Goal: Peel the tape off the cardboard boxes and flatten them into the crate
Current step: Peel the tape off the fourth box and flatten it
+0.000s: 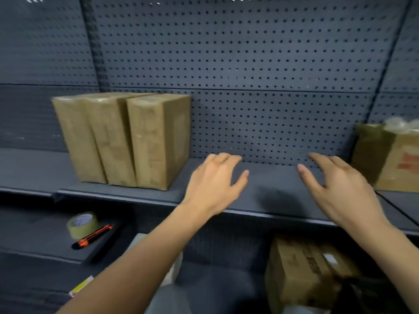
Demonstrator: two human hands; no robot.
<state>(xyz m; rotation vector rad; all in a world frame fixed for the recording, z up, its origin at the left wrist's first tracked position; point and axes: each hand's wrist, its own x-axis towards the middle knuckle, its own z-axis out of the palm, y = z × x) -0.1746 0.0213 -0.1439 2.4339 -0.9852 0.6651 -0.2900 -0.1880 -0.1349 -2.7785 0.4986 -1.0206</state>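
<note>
The right-hand carton was cut off by the frame edge, its red print illegible; the lower-shelf carton was blurred, markings unreadable; a small yellow-edged item could not be identified.

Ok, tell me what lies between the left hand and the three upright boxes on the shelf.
Nothing: in the head view, only bare shelf separates the left hand from the nearest of the three boxes.

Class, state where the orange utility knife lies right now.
The utility knife lies lower left in the head view, on the lower shelf beside the tape roll, below the three upright boxes.
</note>
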